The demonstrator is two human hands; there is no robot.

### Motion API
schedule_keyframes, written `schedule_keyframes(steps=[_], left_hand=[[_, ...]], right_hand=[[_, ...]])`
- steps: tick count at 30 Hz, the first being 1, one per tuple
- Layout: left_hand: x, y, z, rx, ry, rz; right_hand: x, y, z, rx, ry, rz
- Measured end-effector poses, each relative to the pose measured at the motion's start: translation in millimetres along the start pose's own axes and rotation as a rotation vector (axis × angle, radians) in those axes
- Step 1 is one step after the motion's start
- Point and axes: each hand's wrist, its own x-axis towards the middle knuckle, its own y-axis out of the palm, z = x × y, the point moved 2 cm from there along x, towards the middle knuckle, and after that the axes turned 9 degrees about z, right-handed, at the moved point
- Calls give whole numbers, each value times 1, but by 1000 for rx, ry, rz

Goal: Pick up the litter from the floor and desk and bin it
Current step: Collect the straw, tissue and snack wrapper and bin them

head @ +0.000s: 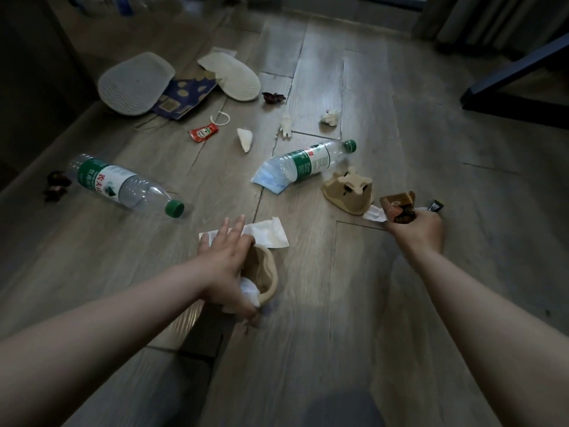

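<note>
Although both your hands already carry litter, most of the job lies ahead, and no bin shows in this view. Starting at the left, a dark wrapper [54, 185] and a clear bottle [123, 184] lie on the floor [308, 349]. Further back, a blue paper bag [184, 97] sits between two pale slippers [135, 83], with a ketchup sachet [203, 133] and a tissue scrap [245, 139] in front.

Your left hand [221, 260] hangs low over the boards. Its outer fingers [237, 224] are stretched straight and slightly apart over a flat tissue [268, 234]; whether they touch it is unclear. The thumb side grips a brown cardboard piece [266, 272] with a white wad [249, 292] tucked against it.

Past that, a crushed bottle [311, 161] lies across a blue face mask [268, 181], with a cardboard tray scrap [348, 191] beside its cap end and a tissue ball [331, 117] further back.

Your right hand [415, 232] is curled tight, fingers together, clamped on a brown wrapper [398, 208], a white tissue [374, 214] and a small black packet [435, 206].

By my judgement the flat tissue is your next pickup. Whatever lies on the table is out of view.
</note>
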Motion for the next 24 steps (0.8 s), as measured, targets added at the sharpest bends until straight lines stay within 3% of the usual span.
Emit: schedule_keyframes(steps=[5,10,16,24], left_hand=[[4,5,2,-153,13,-11],[4,6,0,-151,19,-61],[2,6,-5,-96,38,-94],[4,8,-4,-266,39,-101]], right_hand=[[37,-7,-5,118,83,-4],[48,11,-13,64,124,169],[25,24,0,-129,-61,55],[-1,20,4,-56,-37,59]])
